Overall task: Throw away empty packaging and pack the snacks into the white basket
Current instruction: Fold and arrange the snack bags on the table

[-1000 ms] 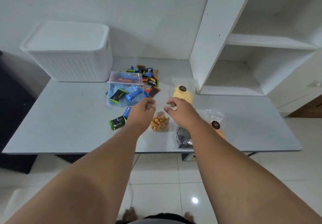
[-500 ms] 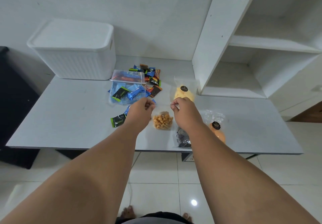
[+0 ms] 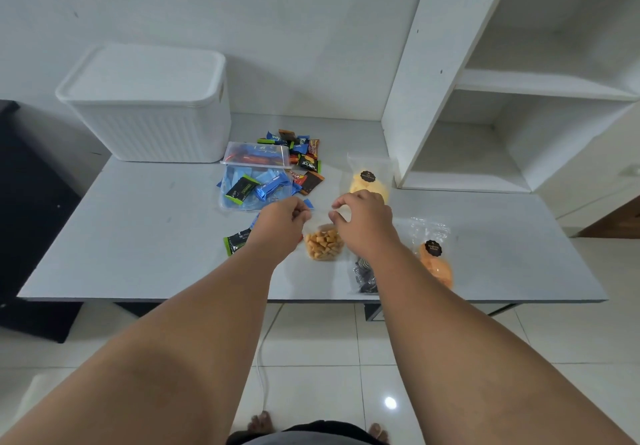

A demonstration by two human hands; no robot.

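Note:
A lidded white basket stands at the table's back left. Between my hands a small clear bag of orange-brown crackers stands upright. My left hand and my right hand each pinch a side of its clear top. A pile of small wrapped snacks and two clear zip bags lie behind my left hand. One green-black wrapper lies left of my wrist. A yellow chip bag, an orange snack bag and a dark snack bag, half hidden by my right forearm, lie to the right.
The grey table ends just in front of the bags. A white shelf unit rises on its right rear. A black object stands left of the table. White floor tiles and my feet show below.
Both hands have dropped slightly toward the cracker bag and their fingers have closed on its top. The other snacks lie where they were.

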